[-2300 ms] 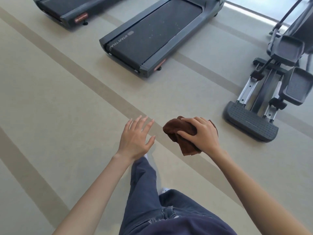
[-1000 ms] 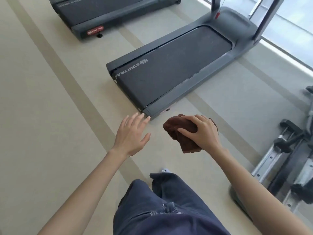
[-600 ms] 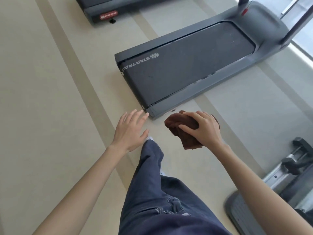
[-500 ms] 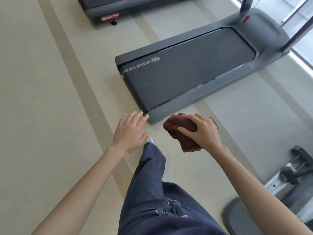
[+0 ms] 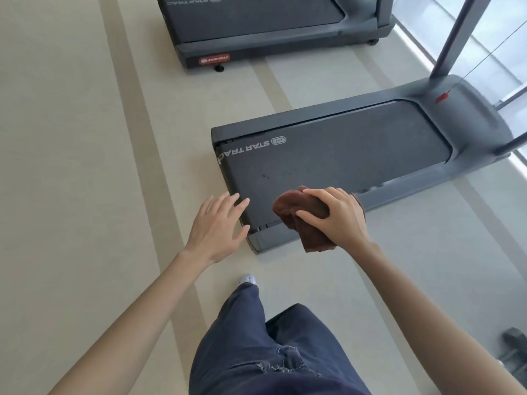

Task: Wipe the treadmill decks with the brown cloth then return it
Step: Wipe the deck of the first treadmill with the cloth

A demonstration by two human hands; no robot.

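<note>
— While the right hand [image 5: 339, 220] is out in front, what has it got?
— Its fingers and thumb are curled round the brown cloth [image 5: 296, 212], which is bunched into a wad with a loose end hanging below the palm. Hand and cloth sit over the near side rail of the near treadmill [image 5: 342, 161], close to the belt's end. I cannot tell whether the cloth touches the frame.
— And the left hand [image 5: 219, 226]?
— It holds nothing. The fingers are straight and slightly spread, palm down, just left of the cloth, and the fingertips overlap the end of the same belt. I cannot tell whether they touch it either.
— Any writing?
— White letters [image 5: 245, 148] on the dark belt read STAR TRAC, upside down from this side, with an oval logo beside them. The last letter curls over the belt's end. A second treadmill [image 5: 256, 21] lies farther off, and the red badge [image 5: 214, 60] on its end cap also reads STAR TRAC. Pale lettering at the top of its belt is too faint to read for sure.
— Anything else?
— A red clip [image 5: 442, 97] on a thin cord lies on the near treadmill's far hood, beside a grey upright [image 5: 453, 35]. The beige floor [image 5: 71, 166] has darker stripes. Nearest of all are dark blue trousers [image 5: 271, 352] with a frayed tear, and the toe of a pale shoe [image 5: 247, 279]
</note>
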